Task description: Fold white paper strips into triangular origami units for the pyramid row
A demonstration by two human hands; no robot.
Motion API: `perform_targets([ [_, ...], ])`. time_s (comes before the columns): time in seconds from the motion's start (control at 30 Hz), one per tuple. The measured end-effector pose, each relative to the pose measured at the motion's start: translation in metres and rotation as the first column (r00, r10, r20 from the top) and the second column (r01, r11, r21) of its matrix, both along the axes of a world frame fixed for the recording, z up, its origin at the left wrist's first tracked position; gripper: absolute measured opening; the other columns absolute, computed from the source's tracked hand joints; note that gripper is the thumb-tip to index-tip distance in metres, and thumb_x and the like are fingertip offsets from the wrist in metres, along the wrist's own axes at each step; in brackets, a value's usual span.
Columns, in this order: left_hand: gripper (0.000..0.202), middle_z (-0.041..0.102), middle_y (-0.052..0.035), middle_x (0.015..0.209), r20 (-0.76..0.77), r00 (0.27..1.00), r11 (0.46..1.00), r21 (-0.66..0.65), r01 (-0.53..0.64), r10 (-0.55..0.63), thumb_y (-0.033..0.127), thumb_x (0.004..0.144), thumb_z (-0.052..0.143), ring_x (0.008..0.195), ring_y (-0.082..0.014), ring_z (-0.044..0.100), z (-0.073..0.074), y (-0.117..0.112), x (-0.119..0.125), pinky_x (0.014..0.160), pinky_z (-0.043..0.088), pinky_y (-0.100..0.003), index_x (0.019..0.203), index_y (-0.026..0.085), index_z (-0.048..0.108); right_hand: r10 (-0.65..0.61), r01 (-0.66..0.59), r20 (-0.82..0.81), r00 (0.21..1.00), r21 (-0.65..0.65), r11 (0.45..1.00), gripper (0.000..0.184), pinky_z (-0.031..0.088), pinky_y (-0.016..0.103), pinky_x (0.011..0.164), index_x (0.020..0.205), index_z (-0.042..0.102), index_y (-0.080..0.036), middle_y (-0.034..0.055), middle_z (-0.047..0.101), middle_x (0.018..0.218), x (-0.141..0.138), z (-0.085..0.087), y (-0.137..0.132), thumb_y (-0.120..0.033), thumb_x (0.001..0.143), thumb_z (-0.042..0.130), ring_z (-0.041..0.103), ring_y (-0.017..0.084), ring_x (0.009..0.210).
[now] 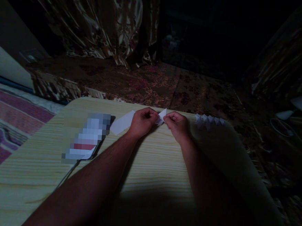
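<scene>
Small folded white paper piece (162, 116) pinched between left hand (142, 122) and right hand (177, 126), fingers of both pressed on its edges, held just above wooden surface (147, 168). Likely light, thin, easily creased; best gripped at folded corners. Left of piece: flat paper strip (121, 123), blurred phone (88, 138). Right: row of folded paper units (209, 121).

Scene dim overall. Light falls from the left onto the left half of the pale wooden surface (46, 160); its right side and near edge lie in deep shadow cast by the forearms. Background beyond the far edge nearly black, the draped fabric (95, 23) showing faint sheen. Wide-angle bending at the frame edges. One pixelated patch (87, 137) near the left edge.
</scene>
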State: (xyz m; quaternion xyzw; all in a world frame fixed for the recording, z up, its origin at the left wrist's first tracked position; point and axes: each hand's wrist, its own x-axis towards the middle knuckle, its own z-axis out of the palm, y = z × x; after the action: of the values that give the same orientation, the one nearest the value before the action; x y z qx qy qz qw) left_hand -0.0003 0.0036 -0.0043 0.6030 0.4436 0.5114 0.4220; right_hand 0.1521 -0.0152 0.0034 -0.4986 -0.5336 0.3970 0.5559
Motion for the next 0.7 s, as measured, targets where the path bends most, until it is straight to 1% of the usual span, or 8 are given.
perform_targets([
  [0.2, 0.018, 0.064, -0.0013, 0.067, -0.012, 1.0, 0.999, 0.043, -0.013, 0.014, 0.033, 0.072, 0.065, 0.057, -0.0101, 0.053, -0.0007, 0.0001, 0.0, 0.054, 0.041, -0.021, 0.075, 0.015, 0.065, -0.025, 0.025, 0.016, 1.0, 0.007, 1.0, 0.015, 0.032, 0.021, 0.047, 0.068, 0.06, -0.017, -0.0056, 0.05, 0.048, -0.0007, 0.0004, 0.0002, -0.031, 0.069, 0.065, 0.041, 0.007, 0.045],
  [0.33, 0.018, 0.064, -0.0016, 0.068, -0.012, 1.0, 0.998, 0.062, 0.005, -0.004, 0.032, 0.072, 0.065, 0.059, -0.0103, 0.054, -0.0001, -0.0004, -0.0001, 0.056, 0.042, -0.021, 0.075, 0.014, 0.065, -0.048, 0.047, 0.024, 0.999, 0.034, 0.998, 0.016, 0.032, 0.021, 0.046, 0.069, 0.06, -0.017, -0.0051, 0.051, 0.051, -0.0004, 0.0003, 0.0002, -0.033, 0.07, 0.065, 0.041, 0.007, 0.045],
  [0.5, 0.014, 0.062, -0.0003, 0.067, -0.008, 1.0, 0.997, 0.08, 0.024, -0.023, 0.028, 0.071, 0.065, 0.058, -0.0088, 0.052, -0.0003, -0.0002, -0.0004, 0.056, 0.041, -0.02, 0.073, 0.014, 0.064, -0.028, 0.025, 0.045, 0.999, 0.069, 0.997, 0.02, 0.031, 0.021, 0.046, 0.073, 0.06, -0.017, -0.0049, 0.051, 0.053, 0.0019, -0.0032, 0.0019, -0.037, 0.072, 0.065, 0.041, 0.007, 0.046],
  [0.7, 0.015, 0.061, 0.0007, 0.064, 0.001, 1.0, 0.997, 0.076, 0.025, -0.025, 0.029, 0.072, 0.065, 0.053, -0.0081, 0.05, -0.0019, 0.0003, 0.0001, 0.051, 0.039, -0.019, 0.073, 0.015, 0.064, -0.015, 0.011, 0.05, 0.999, 0.066, 0.998, 0.021, 0.03, 0.021, 0.045, 0.072, 0.058, -0.019, -0.0051, 0.049, 0.053, 0.0029, -0.0051, 0.0026, -0.039, 0.073, 0.064, 0.04, 0.008, 0.046],
])
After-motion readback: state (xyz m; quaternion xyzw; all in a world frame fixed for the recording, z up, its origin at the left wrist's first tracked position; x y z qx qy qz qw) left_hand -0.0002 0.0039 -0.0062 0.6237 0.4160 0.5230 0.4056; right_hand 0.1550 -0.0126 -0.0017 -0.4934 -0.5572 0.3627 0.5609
